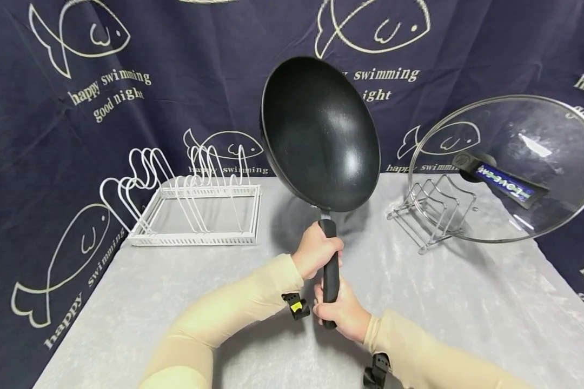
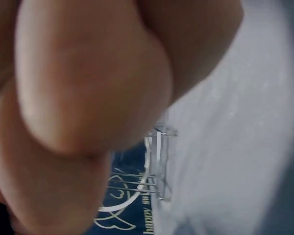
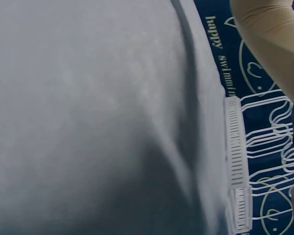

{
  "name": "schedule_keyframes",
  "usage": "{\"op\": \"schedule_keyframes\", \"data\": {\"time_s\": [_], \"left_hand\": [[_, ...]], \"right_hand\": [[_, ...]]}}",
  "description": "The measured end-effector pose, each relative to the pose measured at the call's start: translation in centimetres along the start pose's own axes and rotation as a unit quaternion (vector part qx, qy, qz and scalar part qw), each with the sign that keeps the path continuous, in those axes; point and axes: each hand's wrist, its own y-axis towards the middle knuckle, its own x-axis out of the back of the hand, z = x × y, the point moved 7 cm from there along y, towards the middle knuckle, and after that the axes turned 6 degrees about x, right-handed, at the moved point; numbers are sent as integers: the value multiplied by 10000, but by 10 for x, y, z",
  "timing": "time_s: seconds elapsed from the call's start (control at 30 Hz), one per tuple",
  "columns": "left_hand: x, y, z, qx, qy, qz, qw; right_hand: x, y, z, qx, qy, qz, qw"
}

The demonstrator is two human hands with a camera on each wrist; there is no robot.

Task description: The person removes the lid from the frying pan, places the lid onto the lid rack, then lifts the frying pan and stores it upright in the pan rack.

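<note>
Raised over the table in the head view is a black wok (image 1: 321,135), tilted so its inside faces me. My left hand (image 1: 317,251) grips its black handle (image 1: 331,270) near the pan end. Lower down, my right hand (image 1: 343,310) holds the same handle close to its end, thumb across it. In the left wrist view, curled fingers (image 2: 88,88) of the left hand fill the upper left and hide the handle. The right wrist view shows mostly the table, with the right hand's grip outside it.
A white wire rack (image 1: 194,237) stands at the left of the grey-covered table (image 1: 175,286). On the right, a glass lid (image 1: 530,129) with a black handle leans upright in a small metal rack (image 1: 435,216). A dark blue fish-print curtain (image 1: 185,70) hangs behind.
</note>
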Motion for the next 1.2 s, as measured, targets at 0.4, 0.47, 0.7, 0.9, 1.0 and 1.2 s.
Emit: {"op": "schedule_keyframes", "data": {"time_s": [0.4, 0.47, 0.7, 0.9, 1.0, 1.2], "left_hand": [[4, -3, -24, -379, -864, 627, 9936], [4, -2, -27, -298, -1230, 843, 9884], [-2, 1, -32, 87, -2881, 1779, 9409], [0, 2, -29, -129, -2614, 1470, 9539], [3, 5, -27, -221, -2408, 1222, 9626], [2, 5, -28, -285, -2317, 1173, 9653]], "right_hand": [[-7, 15, 23, 863, 72, 289, 9958], [-8, 17, 27, 956, 105, 403, 9945], [-10, 20, 34, 1083, 28, 629, 9921], [-5, 20, 25, 580, -1105, 81, 9921], [-2, 21, 24, -38, -1790, -576, 9822], [0, 26, 35, -853, -2065, -2014, 9537]]}}
